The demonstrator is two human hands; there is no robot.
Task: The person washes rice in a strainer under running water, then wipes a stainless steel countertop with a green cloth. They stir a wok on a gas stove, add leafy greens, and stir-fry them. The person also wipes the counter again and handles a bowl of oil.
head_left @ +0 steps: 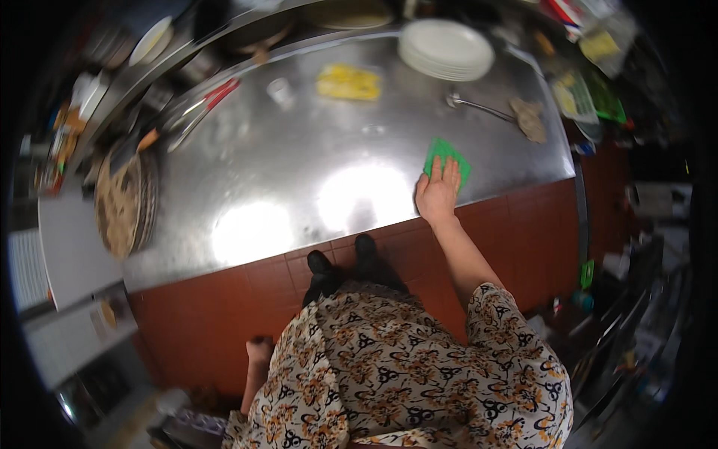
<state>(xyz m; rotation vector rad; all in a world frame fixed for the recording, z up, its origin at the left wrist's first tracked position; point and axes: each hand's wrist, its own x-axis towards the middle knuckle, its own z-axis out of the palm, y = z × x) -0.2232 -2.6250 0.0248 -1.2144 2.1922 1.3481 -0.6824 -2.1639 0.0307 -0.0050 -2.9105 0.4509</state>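
My right hand [438, 193] lies flat on a green cleaning cloth [443, 147], pressing it to the stainless steel table [303, 146] close to its front edge. The fingers point away from me, and part of the cloth is hidden under the palm. Down by my left side, off the table, hangs my left hand [259, 349]. It looks curled into a fist, and I see nothing in it; its fingers are in shadow.
White plates [443, 47] are stacked at the back. Near them lie a yellow packet [349, 82], a small white cup [279, 91], a ladle [477, 105] and a crumpled brown cloth [528, 119]. Red-handled tongs [210, 104] and stacked round boards [120, 202] are at the left.
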